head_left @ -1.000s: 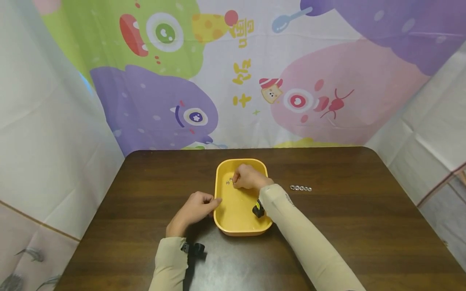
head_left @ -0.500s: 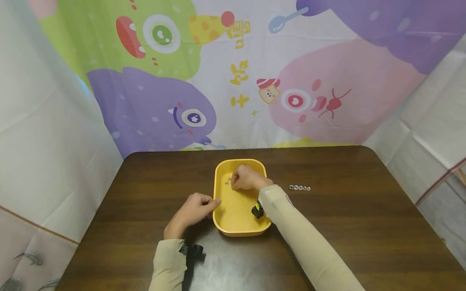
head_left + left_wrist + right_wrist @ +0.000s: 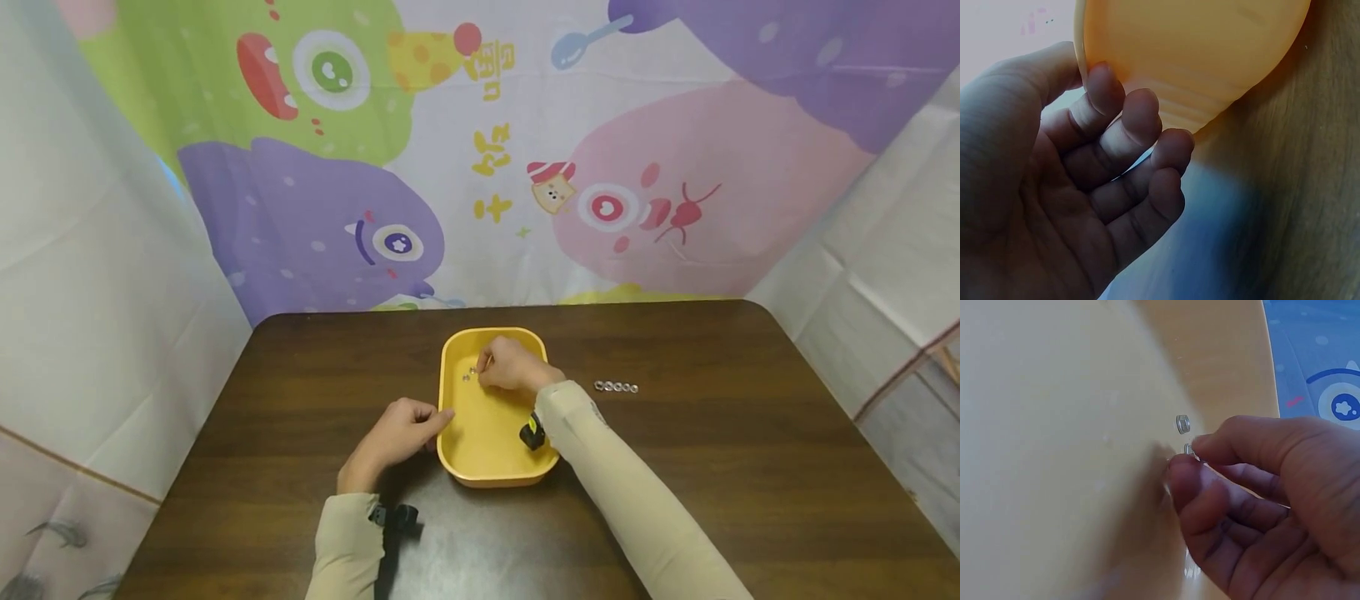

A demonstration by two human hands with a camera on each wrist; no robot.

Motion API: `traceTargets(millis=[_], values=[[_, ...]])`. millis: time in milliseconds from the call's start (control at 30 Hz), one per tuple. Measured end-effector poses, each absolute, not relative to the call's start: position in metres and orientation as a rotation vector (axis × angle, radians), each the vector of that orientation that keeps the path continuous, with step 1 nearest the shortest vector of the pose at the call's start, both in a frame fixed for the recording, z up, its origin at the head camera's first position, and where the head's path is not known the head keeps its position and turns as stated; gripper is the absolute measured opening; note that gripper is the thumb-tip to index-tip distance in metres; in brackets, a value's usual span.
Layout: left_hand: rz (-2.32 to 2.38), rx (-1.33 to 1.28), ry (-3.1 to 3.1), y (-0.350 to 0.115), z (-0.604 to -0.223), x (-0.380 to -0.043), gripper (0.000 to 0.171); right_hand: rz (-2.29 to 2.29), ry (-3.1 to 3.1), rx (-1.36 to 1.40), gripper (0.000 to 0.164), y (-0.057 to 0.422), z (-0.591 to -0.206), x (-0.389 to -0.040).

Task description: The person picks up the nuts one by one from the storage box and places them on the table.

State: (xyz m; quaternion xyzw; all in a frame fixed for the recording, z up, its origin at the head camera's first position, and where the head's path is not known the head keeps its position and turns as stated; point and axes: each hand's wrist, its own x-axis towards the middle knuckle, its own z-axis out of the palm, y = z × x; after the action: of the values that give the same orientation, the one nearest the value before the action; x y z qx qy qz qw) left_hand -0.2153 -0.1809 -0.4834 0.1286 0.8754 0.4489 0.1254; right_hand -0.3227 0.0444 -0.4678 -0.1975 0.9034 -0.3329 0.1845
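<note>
Left hand [image 3: 400, 429] grips tray [image 3: 487, 437] | right hand [image 3: 513, 365] near 2 nuts [image 3: 1183, 424], grip unclear | yellow lettering [image 3: 491, 158] includes 干饭

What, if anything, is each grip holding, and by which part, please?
The left grip holds the tray by its left rim; whether the right grip, beside metal nuts, pinches one cannot be told.

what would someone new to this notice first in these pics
Probably the cartoon backdrop behind the table, with its big-eyed green, purple and pink creatures. Next comes the bright yellow tray on the dark tabletop, the left hand at its left rim and the right hand inside, close to small metal nuts. Right of the tray, five small shiny metal pieces form a neat row.
</note>
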Motion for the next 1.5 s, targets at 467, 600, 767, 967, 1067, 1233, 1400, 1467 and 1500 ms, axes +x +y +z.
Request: traceTargets(millis=[467, 600, 767, 967, 1067, 1233, 1400, 1467, 1500], values=[[1.301, 0.369, 2.562, -0.18, -0.483, -0.214, 0.05, -0.926, 2.537, -0.594, 0.005, 0.044, -0.465, -0.32], [1.302, 0.374, 2.559, -0.179, -0.483, -0.214, 0.05, -0.921, 2.531, -0.614, 0.008, 0.045, -0.465, -0.322], [1.296, 0.384, 2.556, -0.18, -0.483, -0.215, 0.051, -0.893, 2.542, -0.627, 0.011, 0.047, -0.463, -0.322], [1.299, 0.384, 2.559, -0.18, -0.483, -0.215, 0.049, -0.865, 2.541, -0.635, 0.011, 0.05, -0.458, -0.322], [1.303, 0.38, 2.558, -0.18, -0.483, -0.214, 0.049, -0.871, 2.536, -0.638, 0.012, 0.051, -0.455, -0.323], [1.3, 0.382, 2.56, -0.18, -0.483, -0.214, 0.05, -0.889, 2.529, -0.667, 0.012, 0.052, -0.452, -0.324], [1.303, 0.389, 2.561, -0.18, -0.484, -0.215, 0.05, -0.906, 2.546, -0.714, 0.01, 0.054, -0.451, -0.321], [1.3, 0.387, 2.559, -0.179, -0.484, -0.215, 0.049, -0.916, 2.554, -0.728, 0.01, 0.056, -0.45, -0.32], [1.3, 0.386, 2.559, -0.179, -0.484, -0.215, 0.049, -0.924, 2.554, -0.728, 0.01, 0.056, -0.45, -0.319]])
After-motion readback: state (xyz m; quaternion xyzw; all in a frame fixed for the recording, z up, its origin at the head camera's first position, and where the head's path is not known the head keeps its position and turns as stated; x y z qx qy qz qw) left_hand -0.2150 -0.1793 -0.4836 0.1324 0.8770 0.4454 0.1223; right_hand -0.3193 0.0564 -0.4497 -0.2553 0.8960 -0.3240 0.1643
